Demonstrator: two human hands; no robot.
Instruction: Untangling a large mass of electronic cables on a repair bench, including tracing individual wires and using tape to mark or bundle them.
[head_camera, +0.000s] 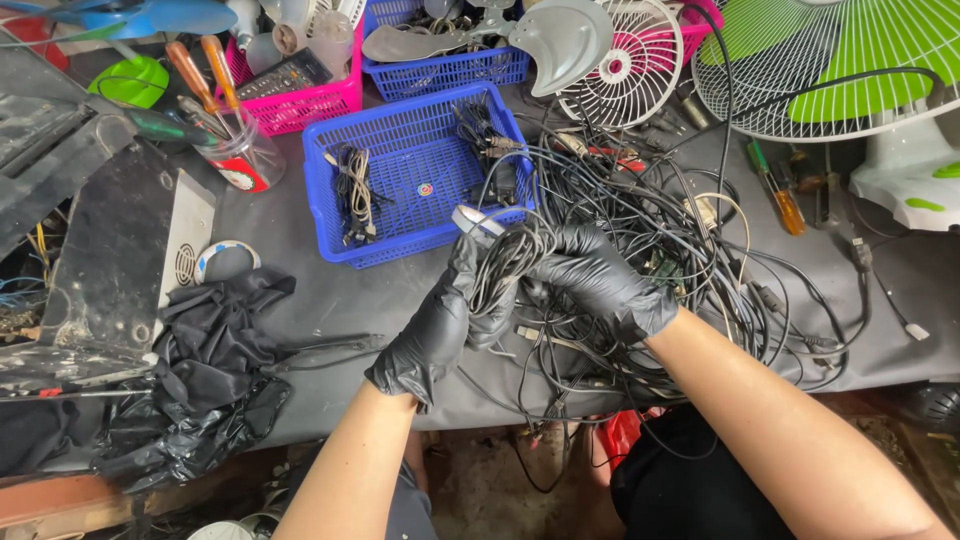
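Both black-gloved hands, left (432, 325) and right (600, 280), grip a coiled bundle of dark cable (500, 268) near the worktop's (320, 300) front edge. Just behind them sits a blue plastic mesh basket (415, 180), with a tangled heap of black wires (680, 260) to its right.

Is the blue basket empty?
No, the blue basket holds two small bundles of coiled cables.

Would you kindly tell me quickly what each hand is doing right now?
Left hand: closed around a coiled cable bundle.
Right hand: gripping the same cable bundle from the other side.
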